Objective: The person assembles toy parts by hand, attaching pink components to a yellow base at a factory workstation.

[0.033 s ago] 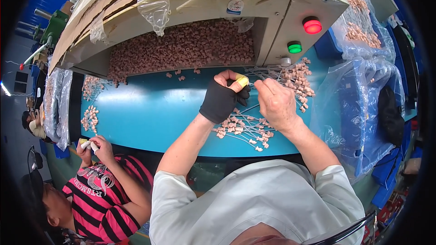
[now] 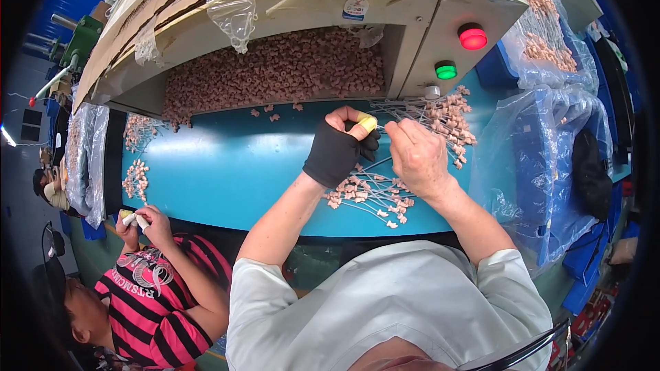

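Observation:
My left hand (image 2: 337, 148), in a black glove with bare fingertips and a yellow cover on one digit, is closed in a pinch over the teal table. Close to its right, my bare right hand (image 2: 418, 154) pinches with thumb and forefinger. A short bit of thin grey stem (image 2: 381, 127) shows between the two hands; the rest of it is hidden by the fingers. Below the hands lies a loose bunch of thin grey stems with small pinkish-beige pieces (image 2: 375, 196) on their ends. Another such bunch (image 2: 450, 120) lies beyond my right hand.
A metal housing (image 2: 419, 48) with red and green lights stands at the back, its opening heaped with loose pinkish pieces (image 2: 275, 69). Clear plastic (image 2: 550, 165) covers blue bins at right. At left, a co-worker in a striped shirt (image 2: 161, 288) works near more stemmed pieces (image 2: 136, 180).

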`<action>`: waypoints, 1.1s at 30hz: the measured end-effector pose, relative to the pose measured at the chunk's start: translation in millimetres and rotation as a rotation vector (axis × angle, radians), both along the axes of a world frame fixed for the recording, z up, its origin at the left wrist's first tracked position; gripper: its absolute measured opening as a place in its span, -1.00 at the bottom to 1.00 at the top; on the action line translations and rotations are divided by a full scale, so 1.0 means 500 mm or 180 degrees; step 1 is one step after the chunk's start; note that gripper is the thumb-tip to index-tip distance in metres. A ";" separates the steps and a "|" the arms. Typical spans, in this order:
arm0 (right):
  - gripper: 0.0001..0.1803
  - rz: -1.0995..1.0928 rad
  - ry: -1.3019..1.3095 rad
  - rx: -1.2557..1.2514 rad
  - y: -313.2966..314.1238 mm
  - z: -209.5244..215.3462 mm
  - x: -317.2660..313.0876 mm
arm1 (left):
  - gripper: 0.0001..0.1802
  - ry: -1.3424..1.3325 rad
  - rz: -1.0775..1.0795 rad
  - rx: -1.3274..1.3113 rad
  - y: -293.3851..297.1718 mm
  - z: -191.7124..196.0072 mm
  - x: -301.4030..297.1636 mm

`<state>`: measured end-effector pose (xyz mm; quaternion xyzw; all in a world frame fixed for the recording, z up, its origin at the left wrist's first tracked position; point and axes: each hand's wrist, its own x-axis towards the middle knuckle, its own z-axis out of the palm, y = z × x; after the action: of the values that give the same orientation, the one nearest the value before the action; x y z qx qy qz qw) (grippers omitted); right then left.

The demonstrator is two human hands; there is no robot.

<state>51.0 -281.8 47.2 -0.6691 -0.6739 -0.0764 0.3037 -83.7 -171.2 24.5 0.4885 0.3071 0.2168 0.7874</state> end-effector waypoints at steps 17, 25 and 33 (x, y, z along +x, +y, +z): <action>-0.76 0.0155 0.0034 -0.0277 -0.031 0.024 0.042 | -0.89 0.1164 -0.0552 0.0196 0.008 0.073 -0.129; -0.72 -0.1443 -0.0468 -0.0802 -0.012 -0.015 0.065 | -0.84 0.1694 0.0794 0.3097 0.086 0.010 -0.084; -0.85 -0.1350 0.0436 -0.1206 -0.028 0.034 0.081 | -0.84 0.1714 0.0801 0.4888 0.226 -0.091 0.079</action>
<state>91.6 -295.8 64.4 -0.8435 -0.4991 0.0344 0.1953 -44.3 -58.4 -21.1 0.8882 0.3041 0.3285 0.1033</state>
